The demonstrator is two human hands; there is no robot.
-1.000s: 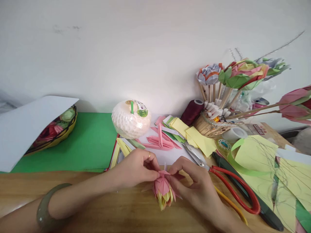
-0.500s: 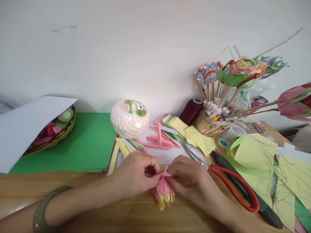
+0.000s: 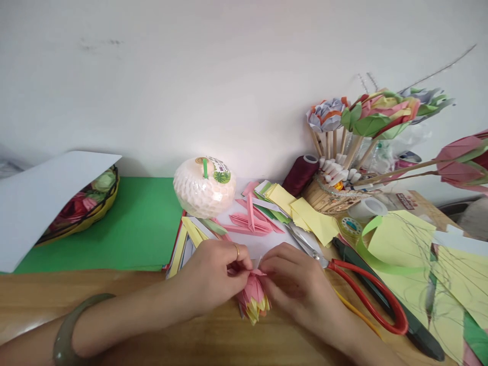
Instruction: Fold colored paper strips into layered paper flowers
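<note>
The left hand (image 3: 223, 272) is pinching the top of a small paper flower (image 3: 253, 294) with its thumb and finger, so its grip is narrow. The right hand (image 3: 293, 279) is pinching the same top from the other side, and its grip is narrow too. Some of its fingers are hiding behind others. The flower is hanging just under both grips, with its pink petals up by the fingers and its yellow tips pointing down over the wooden table (image 3: 198, 345). A pale little stick (image 3: 260, 261) is poking up between the hands.

Just past the grip, pink folded papers (image 3: 251, 223) are lying in a pile. Farther past it and a bit left, a white round thing (image 3: 204, 193) in a bumpy wrap is sitting by the wall (image 3: 229, 76). Yellow paper slips (image 3: 318, 226) are resting past the grip to the right. Scissors with red handles (image 3: 400, 315) are lying right beside the right hand. Well to the right and beyond, big paper flowers (image 3: 385, 112) are standing on sticks. Well to the left of the grip, a green sheet (image 3: 148, 223) is lying flat.
</note>
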